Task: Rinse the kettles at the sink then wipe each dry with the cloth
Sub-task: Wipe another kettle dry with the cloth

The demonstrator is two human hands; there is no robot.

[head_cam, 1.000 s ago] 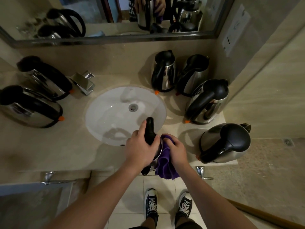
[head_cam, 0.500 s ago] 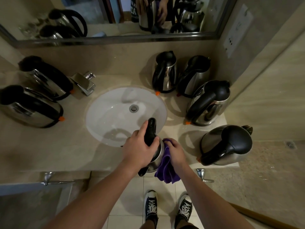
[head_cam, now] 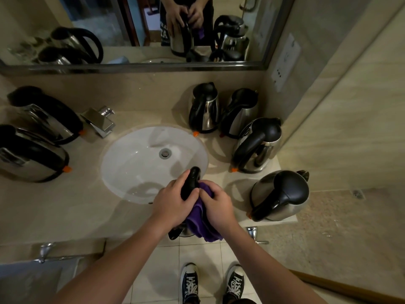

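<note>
L hand (head_cam: 173, 205) grips kettle (head_cam: 190, 183), counter edge (head_cam: 65, 235)

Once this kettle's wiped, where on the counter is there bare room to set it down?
Widest bare counter lies front-left, between the sink rim, the near left kettle and the counter's front edge. A narrower strip runs behind the sink, between the tap and the upright kettle. The right side is crowded: four kettles stand close, leaving only a small gap before the front-right kettle.

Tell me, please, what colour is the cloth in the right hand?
Purple; the cloth shows best in the head view, under the right hand.
</note>
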